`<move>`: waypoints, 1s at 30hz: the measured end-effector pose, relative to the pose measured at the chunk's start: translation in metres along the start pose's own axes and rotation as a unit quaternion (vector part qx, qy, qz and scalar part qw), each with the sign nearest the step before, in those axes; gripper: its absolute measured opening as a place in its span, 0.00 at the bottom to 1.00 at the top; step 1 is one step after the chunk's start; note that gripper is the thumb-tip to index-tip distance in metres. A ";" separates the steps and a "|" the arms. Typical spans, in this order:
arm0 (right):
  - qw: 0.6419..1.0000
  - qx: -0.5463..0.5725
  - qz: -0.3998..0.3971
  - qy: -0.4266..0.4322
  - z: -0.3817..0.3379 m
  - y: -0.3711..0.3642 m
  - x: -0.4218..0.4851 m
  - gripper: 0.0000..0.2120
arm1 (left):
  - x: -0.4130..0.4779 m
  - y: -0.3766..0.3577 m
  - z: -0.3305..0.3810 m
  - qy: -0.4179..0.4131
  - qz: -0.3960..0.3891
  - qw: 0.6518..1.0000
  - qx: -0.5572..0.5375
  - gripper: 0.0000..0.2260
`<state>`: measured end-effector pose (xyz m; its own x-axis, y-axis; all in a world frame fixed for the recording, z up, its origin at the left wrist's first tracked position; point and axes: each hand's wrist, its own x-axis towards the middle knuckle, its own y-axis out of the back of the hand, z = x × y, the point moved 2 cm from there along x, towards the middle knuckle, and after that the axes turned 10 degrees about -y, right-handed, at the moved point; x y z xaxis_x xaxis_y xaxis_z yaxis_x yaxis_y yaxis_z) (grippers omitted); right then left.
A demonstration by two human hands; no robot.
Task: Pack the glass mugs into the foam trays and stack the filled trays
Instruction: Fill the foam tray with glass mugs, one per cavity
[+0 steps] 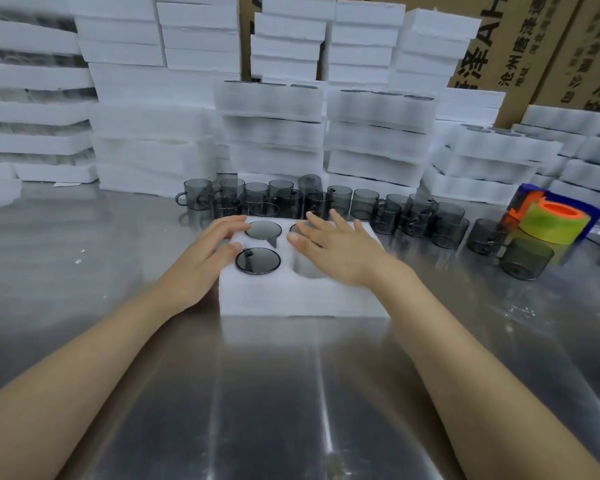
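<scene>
tray (302, 299): white foam, on steel surface (291, 393), between both hands.
mugs (258, 260): two seated in left holes; others loose just behind.
left hand (205, 251): fingers relaxed, tips on tray's left rim.
right hand (340, 251): fingers spread flat over tray top, gripping nothing.
stacks (271, 133): foam, at back.

The white foam tray (302, 292) looks matt and slightly grainy on the glossy, brushed steel table (291, 393). Behind the tray, the smoky grey glass mugs (340, 202) are smooth and shiny, backed by dull brown cardboard boxes (520, 46).
</scene>
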<state>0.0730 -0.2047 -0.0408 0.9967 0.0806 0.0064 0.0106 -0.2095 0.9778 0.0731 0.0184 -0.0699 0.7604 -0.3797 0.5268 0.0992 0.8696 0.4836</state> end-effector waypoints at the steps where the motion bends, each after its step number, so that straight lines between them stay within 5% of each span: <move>1: 0.998 0.049 0.027 -0.008 0.003 0.003 -0.001 0.32 | 0.000 0.000 0.000 0.001 -0.001 1.000 0.000 0.14; 4: 0.966 0.168 0.174 -0.085 0.032 0.022 -0.002 0.27 | 0.000 0.000 0.003 0.004 -0.008 1.000 0.004 0.14; 7: 0.915 0.156 0.288 -0.236 0.087 0.038 -0.013 0.23 | 0.000 0.000 0.005 0.001 -0.012 1.000 0.007 0.15; 13: 0.827 0.189 0.252 -0.466 0.172 0.046 -0.040 0.24 | 0.002 -0.001 0.002 -0.015 -0.010 1.000 0.004 0.15; 26: 0.869 0.111 0.149 -0.459 0.153 0.048 -0.033 0.30 | 0.002 0.000 0.003 -0.012 -0.012 1.000 0.014 0.15; 30: 0.896 0.043 0.137 -0.420 0.123 0.048 -0.032 0.11 | 0.000 0.000 0.006 -0.009 -0.013 1.000 0.018 0.15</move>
<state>0.0515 -0.3374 -0.0194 0.6717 -0.7392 0.0486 -0.2732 -0.1862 0.9438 0.0698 0.0166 -0.0656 0.7462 -0.4075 0.5265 0.0945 0.8476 0.5221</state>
